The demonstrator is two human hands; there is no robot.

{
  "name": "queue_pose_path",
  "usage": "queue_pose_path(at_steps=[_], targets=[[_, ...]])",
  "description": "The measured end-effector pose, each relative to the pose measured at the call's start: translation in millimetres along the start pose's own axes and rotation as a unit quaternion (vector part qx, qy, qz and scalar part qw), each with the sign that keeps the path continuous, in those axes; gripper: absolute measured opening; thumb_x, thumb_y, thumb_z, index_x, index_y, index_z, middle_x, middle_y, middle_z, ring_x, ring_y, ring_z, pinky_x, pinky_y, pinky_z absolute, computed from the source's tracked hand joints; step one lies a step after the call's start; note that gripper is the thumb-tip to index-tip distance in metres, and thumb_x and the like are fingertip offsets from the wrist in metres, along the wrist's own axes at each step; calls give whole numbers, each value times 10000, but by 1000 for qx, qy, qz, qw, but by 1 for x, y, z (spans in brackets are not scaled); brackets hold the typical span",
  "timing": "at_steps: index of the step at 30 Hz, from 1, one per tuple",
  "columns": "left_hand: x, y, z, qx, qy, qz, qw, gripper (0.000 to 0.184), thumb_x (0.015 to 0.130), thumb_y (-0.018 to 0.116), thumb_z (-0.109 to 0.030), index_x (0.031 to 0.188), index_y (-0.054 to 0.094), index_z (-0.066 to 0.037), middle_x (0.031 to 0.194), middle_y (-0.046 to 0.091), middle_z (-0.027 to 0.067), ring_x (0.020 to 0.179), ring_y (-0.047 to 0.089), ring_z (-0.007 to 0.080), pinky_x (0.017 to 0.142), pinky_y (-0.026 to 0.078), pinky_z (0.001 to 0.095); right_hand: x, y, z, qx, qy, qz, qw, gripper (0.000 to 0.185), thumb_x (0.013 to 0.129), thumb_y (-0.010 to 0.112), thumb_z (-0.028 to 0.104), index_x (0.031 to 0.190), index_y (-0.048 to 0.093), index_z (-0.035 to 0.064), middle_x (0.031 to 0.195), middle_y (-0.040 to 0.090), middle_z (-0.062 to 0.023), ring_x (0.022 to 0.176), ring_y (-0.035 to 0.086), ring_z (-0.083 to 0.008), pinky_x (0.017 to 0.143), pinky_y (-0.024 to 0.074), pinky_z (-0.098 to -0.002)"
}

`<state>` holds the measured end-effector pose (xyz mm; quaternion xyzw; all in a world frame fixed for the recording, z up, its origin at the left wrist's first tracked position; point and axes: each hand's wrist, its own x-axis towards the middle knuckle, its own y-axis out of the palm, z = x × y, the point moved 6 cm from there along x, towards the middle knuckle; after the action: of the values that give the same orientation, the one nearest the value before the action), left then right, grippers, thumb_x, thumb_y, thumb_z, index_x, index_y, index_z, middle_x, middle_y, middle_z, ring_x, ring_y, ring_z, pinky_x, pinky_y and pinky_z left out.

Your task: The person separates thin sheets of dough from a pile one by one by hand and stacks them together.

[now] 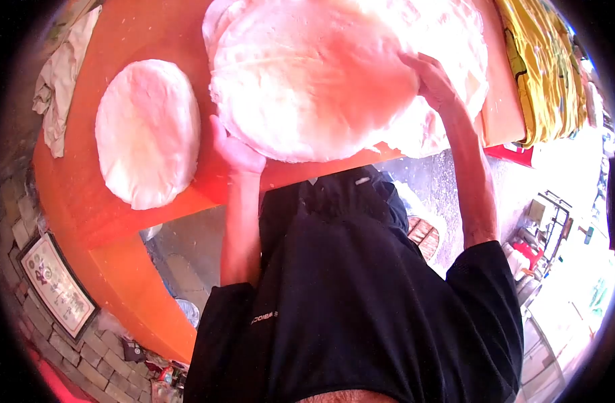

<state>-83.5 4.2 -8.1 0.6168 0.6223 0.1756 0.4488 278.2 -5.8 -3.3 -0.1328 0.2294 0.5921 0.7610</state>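
Observation:
A large round sheet of pale dough [307, 87] lies at the orange table's front edge, on or against more dough [455, 40] at its right. My left hand [239, 151] cups its lower left rim, with part of the fingers hidden at the dough's edge. At the right rim, my right hand [432, 80] holds the sheet with its fingertips over the top. A smaller oval piece of dough [148, 131] rests apart, left of my left hand. Strong glare washes out parts of the dough.
The orange table [72, 195] runs along in front of me. A wrinkled pale cloth [65, 80] hangs at its left edge; yellow cloth [546, 67] lies at the right. A framed picture [57, 285] is against the brick surface. A round wooden item [424, 236] sits below.

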Motion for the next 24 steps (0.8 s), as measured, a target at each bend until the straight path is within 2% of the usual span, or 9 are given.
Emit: queue_pose_path(at_steps=[2,4,5,7,11,17,19,22,24], targets=[[0,4,3,18,-10,7,1000,735,911,357,-594,1452,261,-106,1485,306,87,1355,291,306,1118,227,456,0,-4,6,-71,-11,-6,997,358,799,708,275,911,622,-53,775,623,-75,645,622,-134,473,488,-246],[1,10,3,-20,12,30,999,658,935,447,-466,1437,280,-76,1453,348,106,1318,348,297,1099,279,433,15,-11,-11,-140,-31,7,990,427,786,714,339,901,626,-63,775,626,-72,649,617,-134,518,492,-233],[8,3,7,-20,16,30,999,658,935,447,-466,1437,280,-76,1453,348,106,1318,348,297,1099,279,433,1,7,10,-82,-132,-4,988,340,804,696,253,903,633,-66,797,642,-88,681,635,-155,580,512,-243],[11,-33,18,191,26,-77,978,559,934,531,-279,1409,340,-53,1396,428,115,1257,435,271,1062,347,413,-9,13,16,-27,-73,24,997,290,811,675,198,916,631,-69,820,649,-102,703,644,-171,608,523,-257],[13,-27,18,214,46,-148,964,528,863,632,-78,1349,431,-30,1319,502,79,1174,506,222,999,423,365,7,3,-9,83,22,46,995,196,843,615,75,981,625,-63,895,664,-103,774,658,-184,690,545,-279],[13,-22,15,286,82,-175,938,487,860,631,-79,1312,463,-6,1260,541,105,1120,541,221,961,453,356,12,-1,-13,89,103,41,990,193,846,618,78,989,650,-49,888,673,-71,785,650,-159,714,527,-259],[9,-9,8,274,96,-155,944,483,859,629,-79,1307,466,-2,1253,543,109,1106,548,217,950,460,353,3,5,2,-26,-34,-6,999,215,851,631,115,1004,640,-35,883,671,-63,763,644,-137,655,515,-232],[0,-8,6,258,102,-138,951,486,853,632,-81,1303,469,4,1239,552,112,1081,559,209,927,471,343,-13,7,26,-69,-54,37,996,239,837,652,133,1025,630,-14,881,669,-60,751,641,-127,623,507,-224],[6,-21,-4,276,118,-115,947,476,837,646,-85,1276,490,10,1190,576,115,1035,575,201,891,485,325,-13,-3,17,-39,35,-49,997,260,822,658,120,1051,619,3,880,668,-55,747,638,-125,621,509,-232]])
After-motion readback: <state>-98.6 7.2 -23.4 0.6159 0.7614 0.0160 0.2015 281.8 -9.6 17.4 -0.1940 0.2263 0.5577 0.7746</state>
